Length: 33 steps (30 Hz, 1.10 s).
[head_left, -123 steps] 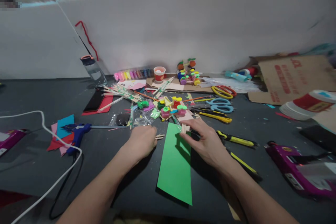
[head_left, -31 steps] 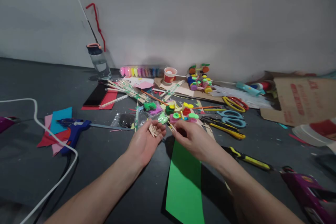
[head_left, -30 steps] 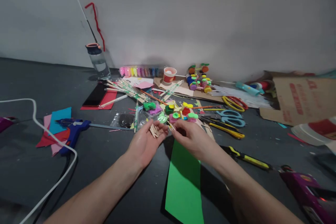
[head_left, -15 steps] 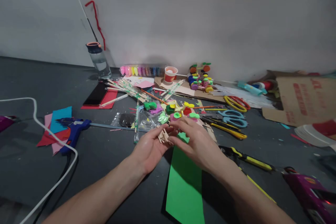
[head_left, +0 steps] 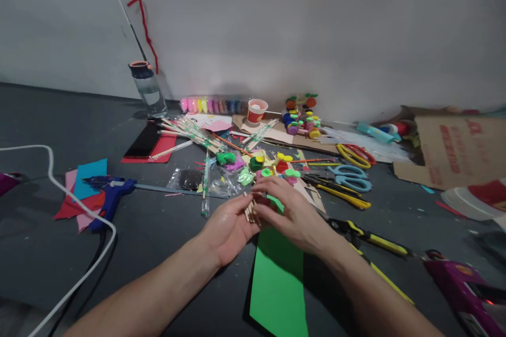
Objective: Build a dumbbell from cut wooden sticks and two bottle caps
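Several short wooden sticks point(head_left: 250, 212) lie in the cupped palm of my left hand point(head_left: 230, 229), whose fingers curl around them. Over the sticks bends my right hand point(head_left: 290, 214), with its fingertips at their far and right side; it partly covers them. Beneath my right hand a green paper sheet point(head_left: 278, 284) lies on the dark table. Small clay pieces in green, yellow and red point(head_left: 256, 162) sit just beyond my fingers.
A blue glue gun point(head_left: 113, 200) and a white cable point(head_left: 85, 205) are at left. A bottle point(head_left: 149, 89), wrapped sticks point(head_left: 193, 134) and a paper cup point(head_left: 256, 110) stand or lie behind. Blue scissors point(head_left: 351, 178), pliers point(head_left: 375, 240) and cardboard point(head_left: 458, 150) are at right.
The sticks in my left palm have shifted slightly and are more covered. My right hand has moved a little left over them.
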### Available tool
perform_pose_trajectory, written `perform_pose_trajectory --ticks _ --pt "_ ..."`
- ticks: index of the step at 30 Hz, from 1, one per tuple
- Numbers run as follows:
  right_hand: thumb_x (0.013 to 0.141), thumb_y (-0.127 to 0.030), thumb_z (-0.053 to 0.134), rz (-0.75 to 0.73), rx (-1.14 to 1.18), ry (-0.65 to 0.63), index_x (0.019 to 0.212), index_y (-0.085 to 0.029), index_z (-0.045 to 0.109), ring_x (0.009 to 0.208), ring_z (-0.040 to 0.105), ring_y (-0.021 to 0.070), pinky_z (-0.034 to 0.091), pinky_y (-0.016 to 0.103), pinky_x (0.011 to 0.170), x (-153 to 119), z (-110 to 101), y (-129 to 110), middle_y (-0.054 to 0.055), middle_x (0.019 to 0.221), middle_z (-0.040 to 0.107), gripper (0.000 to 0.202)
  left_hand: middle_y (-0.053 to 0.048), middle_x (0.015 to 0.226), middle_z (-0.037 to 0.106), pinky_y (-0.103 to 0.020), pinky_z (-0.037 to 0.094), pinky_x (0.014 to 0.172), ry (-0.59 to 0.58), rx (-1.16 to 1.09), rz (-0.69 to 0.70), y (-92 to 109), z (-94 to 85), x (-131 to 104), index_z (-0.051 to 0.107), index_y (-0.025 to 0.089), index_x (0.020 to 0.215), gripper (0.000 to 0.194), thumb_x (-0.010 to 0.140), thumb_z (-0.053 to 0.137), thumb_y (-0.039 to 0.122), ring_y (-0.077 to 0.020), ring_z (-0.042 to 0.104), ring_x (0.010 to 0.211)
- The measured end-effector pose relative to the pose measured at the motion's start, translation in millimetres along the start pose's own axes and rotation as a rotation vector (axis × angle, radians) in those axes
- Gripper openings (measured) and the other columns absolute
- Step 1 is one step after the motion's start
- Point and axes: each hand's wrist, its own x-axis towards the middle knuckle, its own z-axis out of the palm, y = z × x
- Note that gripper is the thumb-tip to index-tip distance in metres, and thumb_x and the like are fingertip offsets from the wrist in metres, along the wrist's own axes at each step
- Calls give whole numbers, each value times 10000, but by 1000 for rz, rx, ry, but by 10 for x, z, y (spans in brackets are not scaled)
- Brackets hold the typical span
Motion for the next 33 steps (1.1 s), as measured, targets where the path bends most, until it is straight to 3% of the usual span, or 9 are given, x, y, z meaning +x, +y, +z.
perform_pose_trajectory --ticks 2,4,10,13,16,20,25,29,33 --pt "844 -330 757 -38 28 -80 1288 -236 577 1236 535 269 478 432 1007 -20 -56 15 113 1327 580 488 -85 820 694 -262 536 639 -11 21 8 2 7 -9 659 108 885 251 974 425 92 -158 675 713" --pt "786 -321 819 -54 45 -129 1368 -251 527 1279 513 275 468 437 1032 -33 -69 26 111 1373 566 655 -95 828 703 -262 531 613 -28 51 7 -4 12 -17 663 104 891 221 941 453 60 -175 684 727" --pt "796 -131 782 -56 101 -169 1276 -226 601 1068 637 202 525 342 919 -36 26 69 65 1210 673 522 -93 763 693 -208 480 557 -44 101 2 -46 -5 -21 689 67 836 197 850 515 -26 -136 652 650" --pt "824 -152 759 -38 102 -157 1265 -217 621 1006 648 202 530 340 870 -43 58 106 68 1147 695 467 -79 774 683 -208 479 570 -47 95 -9 -62 -25 -9 694 67 828 170 870 537 20 -105 615 603" --pt "840 -184 754 -13 91 -144 1346 -206 573 960 654 210 532 351 839 -57 58 132 84 1107 700 538 -55 768 666 -206 478 575 -44 76 -10 -67 -43 5 695 84 856 197 918 509 73 -82 584 573" --pt "811 -221 801 -16 96 -157 1360 -208 554 1078 632 216 509 363 934 -71 9 129 95 1227 665 602 -65 720 651 -203 483 584 -40 89 -7 -62 -58 15 687 75 804 174 894 540 51 -119 637 655" --pt "799 -307 821 -30 85 -207 1348 -201 574 1330 478 268 398 445 1099 -57 -28 129 126 1419 554 611 -65 710 659 -241 521 642 -56 119 4 -76 -60 12 689 71 782 93 809 623 12 -143 649 675" --pt "823 -233 795 -28 111 -214 1247 -212 628 1308 496 244 415 425 1088 -45 -2 147 97 1397 574 456 -74 691 657 -217 494 604 -65 126 -6 -90 -53 10 685 50 753 138 821 581 -10 -119 624 612" --pt "807 -233 808 -14 141 -194 1293 -224 595 1299 500 240 410 436 1093 -50 19 156 95 1385 578 531 -69 699 657 -198 483 581 -43 106 -3 -88 -44 4 679 52 782 228 881 489 -27 -110 639 610"
